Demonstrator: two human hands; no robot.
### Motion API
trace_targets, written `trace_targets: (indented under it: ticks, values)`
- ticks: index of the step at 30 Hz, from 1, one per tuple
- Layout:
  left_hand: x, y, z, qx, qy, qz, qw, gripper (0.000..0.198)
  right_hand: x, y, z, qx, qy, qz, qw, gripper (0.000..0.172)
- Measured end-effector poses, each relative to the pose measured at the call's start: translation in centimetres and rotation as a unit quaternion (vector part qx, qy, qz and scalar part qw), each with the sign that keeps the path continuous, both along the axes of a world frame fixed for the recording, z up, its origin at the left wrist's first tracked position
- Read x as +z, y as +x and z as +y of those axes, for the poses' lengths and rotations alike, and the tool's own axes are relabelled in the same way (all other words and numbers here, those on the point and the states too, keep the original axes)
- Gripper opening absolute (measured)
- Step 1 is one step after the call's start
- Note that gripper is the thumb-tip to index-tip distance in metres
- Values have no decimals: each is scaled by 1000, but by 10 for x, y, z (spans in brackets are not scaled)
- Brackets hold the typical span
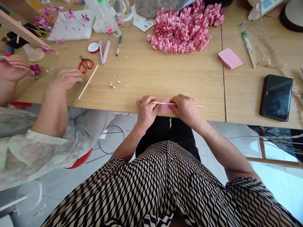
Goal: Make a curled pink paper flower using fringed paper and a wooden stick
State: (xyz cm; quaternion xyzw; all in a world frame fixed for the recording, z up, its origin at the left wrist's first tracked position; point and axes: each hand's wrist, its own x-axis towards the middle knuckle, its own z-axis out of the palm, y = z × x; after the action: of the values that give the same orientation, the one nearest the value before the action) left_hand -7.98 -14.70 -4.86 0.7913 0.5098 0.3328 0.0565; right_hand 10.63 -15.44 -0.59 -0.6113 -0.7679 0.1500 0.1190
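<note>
At the table's front edge, a small piece of pink paper [166, 108] lies between my two hands. A thin wooden stick [162, 103] runs across its upper side, and its far end shows beyond my right hand. My left hand [148, 110] has its fingers closed at the paper's left side, by the stick's left end. My right hand [187, 108] grips the stick and the paper's right side from above; its fingertips partly hide both. Farther back on the right rests a stack of pink paper squares [230, 58].
Pink curled paper pieces [182, 30] form a big heap at the back. To the left are another stick [88, 82], red-handled scissors [85, 64], tape [93, 47] and small crumbs [114, 83]. A co-worker's hand [68, 78] rests nearby. A black phone [276, 97] lies right.
</note>
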Motion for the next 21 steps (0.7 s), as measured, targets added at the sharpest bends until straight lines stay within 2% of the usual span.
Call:
trace_targets:
  ticks: [7,15,21]
  values:
    - [0,-1,2,7,-6,3,1000,13,2,1,1,-10,-7,12,1000,23]
    - [2,-5,10,-18,-35,10,999,12,7,10,2,-16,13,15,1000,26]
    - [5,-17,8,-18,-11,-7,1000,18,2,27,-2,-2,68,68,995,32]
